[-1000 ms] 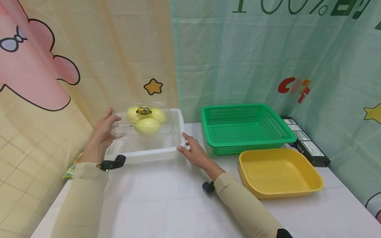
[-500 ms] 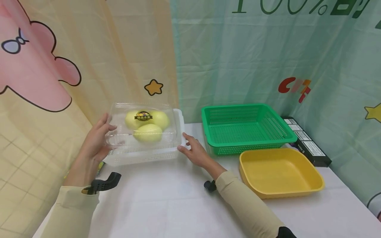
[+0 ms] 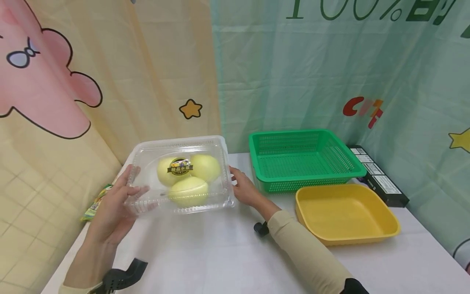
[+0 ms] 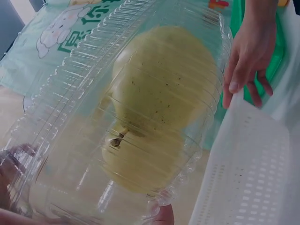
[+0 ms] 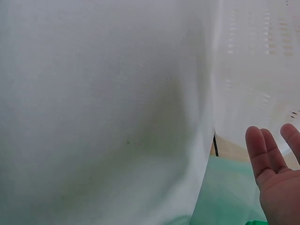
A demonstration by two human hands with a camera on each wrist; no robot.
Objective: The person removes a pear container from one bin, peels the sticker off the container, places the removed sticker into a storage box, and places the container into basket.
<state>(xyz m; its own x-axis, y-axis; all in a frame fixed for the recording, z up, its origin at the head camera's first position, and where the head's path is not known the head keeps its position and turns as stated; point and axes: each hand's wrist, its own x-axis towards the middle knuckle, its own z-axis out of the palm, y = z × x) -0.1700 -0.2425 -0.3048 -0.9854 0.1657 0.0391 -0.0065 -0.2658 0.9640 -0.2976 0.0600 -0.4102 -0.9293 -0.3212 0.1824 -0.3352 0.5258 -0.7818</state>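
Observation:
My left hand (image 3: 116,206) grips the left end of a clear plastic clamshell box (image 3: 147,163) with several fingers behind it. Inside lie three pale yellow-green fruits (image 3: 189,191) that look like pears; a dark stem and specks show in the left wrist view. A round label sits on the lid. Tilted toward me, the box hangs over the white plastic basket (image 4: 253,154) and hides most of it in the head view. My right hand (image 4: 253,51) pinches the basket's rim corner with thumb and forefinger, its other fingers loose outside the wall.
To the right stand a green mesh basket (image 3: 304,157) and, nearer me, a yellow tray (image 3: 345,212). A long black box (image 3: 382,179) lies behind them at the right edge. A green packet (image 3: 97,202) lies at the left edge. Printed curtains (image 3: 275,81) close off the back.
My left hand has lifted the clamshell box and brought it nearer to me, tilting its lid into view. The right hand stays at the white basket's corner.

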